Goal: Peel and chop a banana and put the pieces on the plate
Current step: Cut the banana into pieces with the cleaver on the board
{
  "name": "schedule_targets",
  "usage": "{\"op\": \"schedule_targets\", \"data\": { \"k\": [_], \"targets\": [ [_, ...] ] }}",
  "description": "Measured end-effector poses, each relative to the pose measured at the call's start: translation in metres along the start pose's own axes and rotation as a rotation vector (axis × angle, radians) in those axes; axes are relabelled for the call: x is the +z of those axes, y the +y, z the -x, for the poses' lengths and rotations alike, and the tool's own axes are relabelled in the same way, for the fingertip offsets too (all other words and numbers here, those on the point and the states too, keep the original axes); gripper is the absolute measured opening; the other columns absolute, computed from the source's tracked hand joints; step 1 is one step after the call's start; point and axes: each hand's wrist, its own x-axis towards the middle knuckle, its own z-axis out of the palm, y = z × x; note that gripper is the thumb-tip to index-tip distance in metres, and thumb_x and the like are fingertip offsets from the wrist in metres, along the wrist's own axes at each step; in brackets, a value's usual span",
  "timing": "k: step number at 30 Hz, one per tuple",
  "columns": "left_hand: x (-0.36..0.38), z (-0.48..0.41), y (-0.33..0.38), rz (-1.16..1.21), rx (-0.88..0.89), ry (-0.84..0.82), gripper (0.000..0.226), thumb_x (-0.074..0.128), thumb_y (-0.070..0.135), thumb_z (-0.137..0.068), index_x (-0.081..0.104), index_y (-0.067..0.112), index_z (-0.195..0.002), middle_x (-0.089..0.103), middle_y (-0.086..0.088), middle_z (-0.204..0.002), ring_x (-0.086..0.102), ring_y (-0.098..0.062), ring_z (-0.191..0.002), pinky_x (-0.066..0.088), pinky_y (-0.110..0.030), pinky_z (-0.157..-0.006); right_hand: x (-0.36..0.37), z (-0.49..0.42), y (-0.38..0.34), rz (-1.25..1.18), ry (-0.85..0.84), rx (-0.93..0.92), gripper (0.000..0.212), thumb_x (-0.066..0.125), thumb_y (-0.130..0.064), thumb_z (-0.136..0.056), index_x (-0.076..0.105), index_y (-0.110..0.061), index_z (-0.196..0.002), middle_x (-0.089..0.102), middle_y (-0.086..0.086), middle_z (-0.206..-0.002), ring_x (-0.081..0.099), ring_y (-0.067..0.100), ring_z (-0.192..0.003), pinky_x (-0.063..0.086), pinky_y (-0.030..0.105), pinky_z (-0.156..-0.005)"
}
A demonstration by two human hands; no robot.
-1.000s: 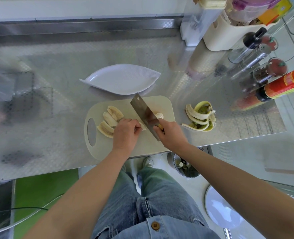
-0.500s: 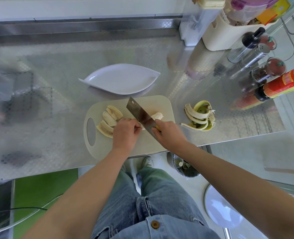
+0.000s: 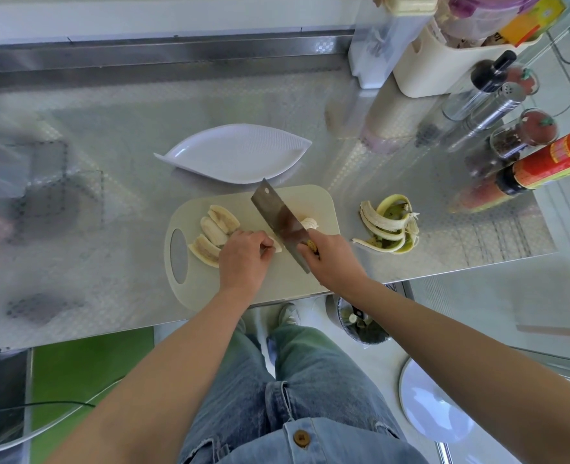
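Steel cleaver (image 3: pixel 278 217) hiding banana (image 3: pixel 310 224) middle, handle buried in right hand (image 3: pixel 333 259)

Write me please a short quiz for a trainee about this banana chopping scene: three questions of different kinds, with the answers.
1. True or false: the banana pieces already lie on the plate.
2. Where is the banana peel? A) on the cutting board; B) on the counter, right of the board; C) on the plate.
3. Fill in: the left hand holds the banana, and the right hand grips the ____.

Key: 1 false, the pieces lie on the cutting board and the plate holds none; 2 B; 3 cleaver.
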Motion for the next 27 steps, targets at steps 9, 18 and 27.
{"op": "schedule_targets", "data": {
  "k": [9, 18, 27],
  "targets": [
    [0.000, 0.001, 0.000, -0.007, -0.014, 0.022, 0.004, 0.073, 0.021, -0.080, 0.073, 0.017, -0.081, 0.069, -0.003, -0.078, 0.056, -0.022, -0.077, 0.044, -0.032, -0.060, -0.003, 0.001, -0.005, 0.096, -0.048, -0.043, 0.020, 0.044, -0.025, -0.098, 0.056, -0.009, -0.097, 0.062, 0.015, -0.084, 0.047, 0.027, -0.066, 0.035, 0.031, -0.058],
    [0.001, 0.001, 0.001, -0.019, -0.024, 0.023, 0.006, 0.072, 0.023, -0.082, 0.073, 0.017, -0.084, 0.069, -0.003, -0.080, 0.056, -0.022, -0.079, 0.039, -0.028, -0.060, -0.001, 0.002, -0.005, 0.096, -0.063, -0.036, 0.017, 0.043, -0.023, -0.099, 0.054, -0.010, -0.096, 0.061, 0.015, -0.082, 0.047, 0.026, -0.065, 0.036, 0.031, -0.057],
    [0.001, 0.001, 0.002, 0.010, -0.050, 0.020, 0.006, 0.072, 0.023, -0.081, 0.073, 0.018, -0.084, 0.070, -0.001, -0.080, 0.056, -0.020, -0.080, 0.038, -0.028, -0.060, 0.007, 0.003, -0.004, 0.028, -0.012, 0.041, 0.021, 0.045, -0.024, -0.098, 0.054, -0.005, -0.096, 0.060, 0.014, -0.079, 0.051, 0.028, -0.068, 0.040, 0.034, -0.060]
  ]
}}
